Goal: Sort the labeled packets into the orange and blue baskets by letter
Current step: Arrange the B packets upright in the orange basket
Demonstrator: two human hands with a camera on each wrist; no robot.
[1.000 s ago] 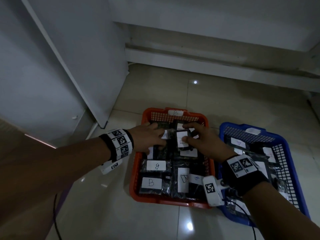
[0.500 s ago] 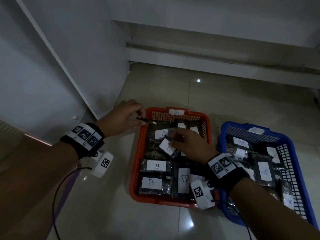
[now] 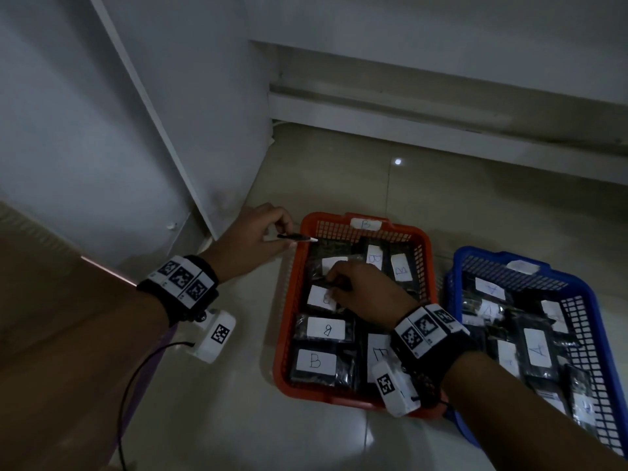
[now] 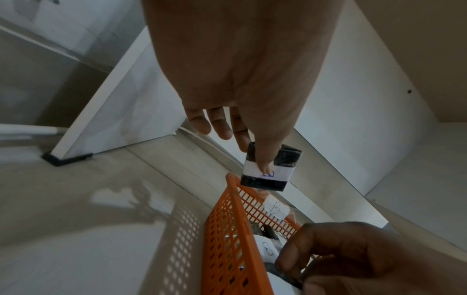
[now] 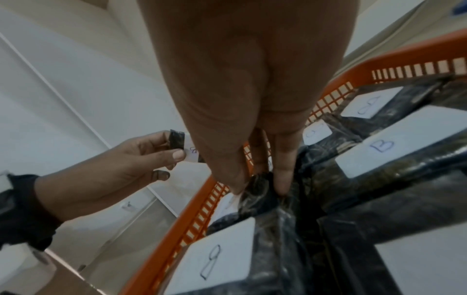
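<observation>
Left hand (image 3: 253, 237) pinches a B packet (image 4: 269, 169) just outside the orange basket (image 3: 289, 311). Right hand (image 3: 365, 288), fingers curled, pinches another packet (image 5: 260, 189) inside it.

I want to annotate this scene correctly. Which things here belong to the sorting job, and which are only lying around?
Part of the job:
- orange plastic basket tagged B, holding black B-labelled packets
- blue plastic basket holding A-labelled packets
- small black packet with white B label, pinched by the left hand
- packet in the orange basket gripped by the right hand

Just there:
- white panel
- tiled floor
</observation>
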